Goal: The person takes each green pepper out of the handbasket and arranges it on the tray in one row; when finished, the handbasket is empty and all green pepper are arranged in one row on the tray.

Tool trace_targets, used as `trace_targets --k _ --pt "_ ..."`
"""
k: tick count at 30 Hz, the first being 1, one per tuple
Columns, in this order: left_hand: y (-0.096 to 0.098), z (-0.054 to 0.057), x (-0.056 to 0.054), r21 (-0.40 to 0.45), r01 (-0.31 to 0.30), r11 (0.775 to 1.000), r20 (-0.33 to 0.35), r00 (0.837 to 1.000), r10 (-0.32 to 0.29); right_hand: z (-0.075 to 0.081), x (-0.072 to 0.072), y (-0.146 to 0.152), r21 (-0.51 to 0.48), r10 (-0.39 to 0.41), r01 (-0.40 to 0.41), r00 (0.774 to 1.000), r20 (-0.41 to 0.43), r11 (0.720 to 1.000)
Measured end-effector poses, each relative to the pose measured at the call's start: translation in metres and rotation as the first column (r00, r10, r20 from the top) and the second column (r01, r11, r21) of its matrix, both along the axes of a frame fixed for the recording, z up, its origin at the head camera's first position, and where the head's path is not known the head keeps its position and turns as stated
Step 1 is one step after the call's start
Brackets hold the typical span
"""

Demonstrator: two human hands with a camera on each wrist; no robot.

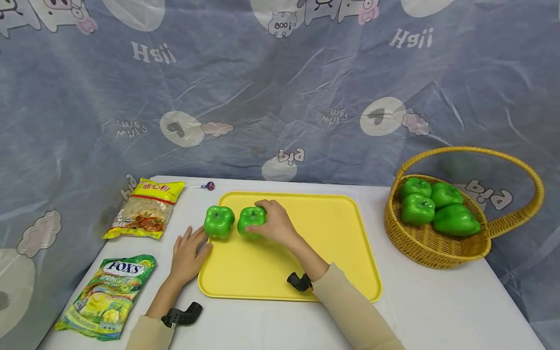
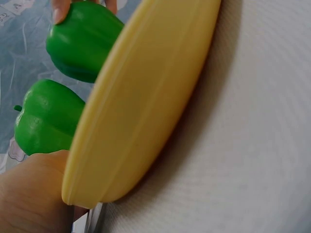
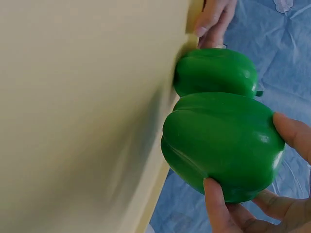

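Head view: the right forearm slants up and left across a yellow tray, and the right hand grips a green bell pepper, thumb on the near side and fingers over the far side. That pepper is at the tray's upper left, just beside a second bell pepper at the left rim. The left hand lies at the tray's left edge, palm down, its fingers extended and spread, holding nothing; whether its fingertips touch the second pepper, I cannot tell.

The left wrist view shows what the head view hides: the tray's outer side wall, seen edge-on, and a short stem jutting from the second pepper. The right wrist view shows the gripped pepper from the side, fingertips against its skin, though whether it is raised off the tray is unclear.

Only the head view takes in the wicker basket at right with four more green peppers, plus the macaroni packet, Fox's Spring Tea bag and lollipop at left.
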State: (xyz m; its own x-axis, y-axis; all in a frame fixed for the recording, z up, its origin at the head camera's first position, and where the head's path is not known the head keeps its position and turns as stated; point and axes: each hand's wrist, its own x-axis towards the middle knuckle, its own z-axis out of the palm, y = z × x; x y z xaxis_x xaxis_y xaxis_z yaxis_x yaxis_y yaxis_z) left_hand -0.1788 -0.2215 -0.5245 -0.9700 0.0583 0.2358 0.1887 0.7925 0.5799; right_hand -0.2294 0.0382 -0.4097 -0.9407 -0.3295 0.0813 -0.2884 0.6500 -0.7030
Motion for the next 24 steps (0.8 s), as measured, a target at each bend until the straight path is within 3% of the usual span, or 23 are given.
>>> trace_targets --k 8,24 --pt "0.000 0.000 -0.002 0.000 -0.002 1.000 0.002 1.000 0.002 -0.010 -0.002 -0.007 0.024 0.036 -0.036 0.999 -0.004 0.999" --pt "0.000 -0.002 -0.001 -0.006 -0.006 1.000 0.005 1.000 0.006 -0.013 -0.005 -0.011 0.037 0.066 -0.065 0.998 -0.019 0.997"
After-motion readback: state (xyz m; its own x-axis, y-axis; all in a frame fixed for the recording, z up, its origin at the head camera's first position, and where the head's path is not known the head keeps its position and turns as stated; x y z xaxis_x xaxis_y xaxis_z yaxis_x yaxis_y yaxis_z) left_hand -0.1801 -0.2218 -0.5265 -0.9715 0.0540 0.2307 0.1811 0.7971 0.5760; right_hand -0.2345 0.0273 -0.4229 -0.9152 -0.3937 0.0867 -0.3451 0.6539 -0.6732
